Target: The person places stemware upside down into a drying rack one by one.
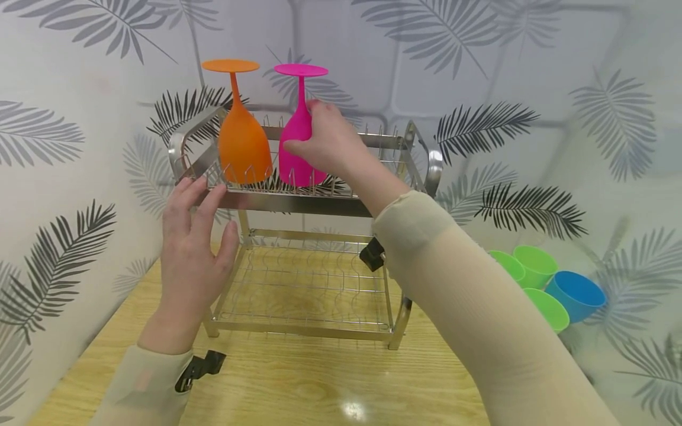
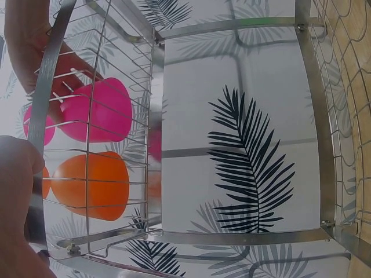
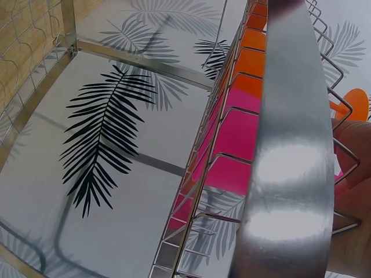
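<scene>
A pink plastic wine glass point(image 1: 296, 142) stands upside down on the upper tier of a metal dish rack point(image 1: 298, 203), its foot up. My right hand point(image 1: 333, 139) holds its bowl from the right, thumb in front and fingers behind. Just left of it, an orange wine glass point(image 1: 244, 145) also stands inverted. My left hand point(image 1: 194, 248) rests its fingertips at the front left of the upper rail, thumb spread apart, holding no glass. From below, the left wrist view shows both bowls, pink point(image 2: 104, 110) and orange point(image 2: 95, 185), over the wires.
Lime green cups point(image 1: 535, 263) and a blue cup point(image 1: 576, 294) stand at the right, partly behind my right sleeve. The rack's lower wire tier point(image 1: 309, 284) sits just above the wooden table point(image 1: 298, 384). A leaf-patterned wall point(image 1: 346, 35) rises behind.
</scene>
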A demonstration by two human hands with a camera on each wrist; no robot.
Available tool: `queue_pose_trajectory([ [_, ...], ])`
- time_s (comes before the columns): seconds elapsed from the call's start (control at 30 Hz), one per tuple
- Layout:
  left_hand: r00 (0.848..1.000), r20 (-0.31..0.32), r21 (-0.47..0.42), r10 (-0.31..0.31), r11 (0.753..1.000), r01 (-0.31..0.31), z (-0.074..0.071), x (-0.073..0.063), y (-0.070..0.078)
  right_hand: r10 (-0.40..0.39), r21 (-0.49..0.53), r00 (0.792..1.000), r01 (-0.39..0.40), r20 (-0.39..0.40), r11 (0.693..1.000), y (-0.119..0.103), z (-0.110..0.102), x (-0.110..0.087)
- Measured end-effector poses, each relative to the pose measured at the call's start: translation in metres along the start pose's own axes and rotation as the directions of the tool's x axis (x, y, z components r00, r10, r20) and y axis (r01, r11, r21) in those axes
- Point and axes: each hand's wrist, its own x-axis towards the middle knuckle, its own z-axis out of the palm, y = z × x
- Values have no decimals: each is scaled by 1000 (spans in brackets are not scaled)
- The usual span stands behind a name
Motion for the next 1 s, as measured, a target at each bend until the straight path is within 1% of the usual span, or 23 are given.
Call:
queue_pose_trajectory([
  [0.47,1000,2,17,4,1000,-4,0,1,1,-5,-20,1000,5,-18,1000,0,-1,-3],
  [0.57,1000,4,28,12,1000,-12,0,2,3,-16,-69,1000,14,-27,998,1,-1,-6],
  [0.67,1000,3,49,11,999,-11,0,0,6,-41,-149,998,34,-45,988,3,-2,-11],
  [0.8,1000,-21,70,18,997,-16,2,-3,13,-77,-227,995,60,-67,972,5,-4,-19],
  [0.9,999,-37,70,29,997,-26,4,-5,18,-97,-263,992,72,-83,962,6,-4,-25],
  [1.0,999,-31,64,33,998,-31,4,-6,22,-120,-293,988,86,-102,952,8,-5,-31],
])
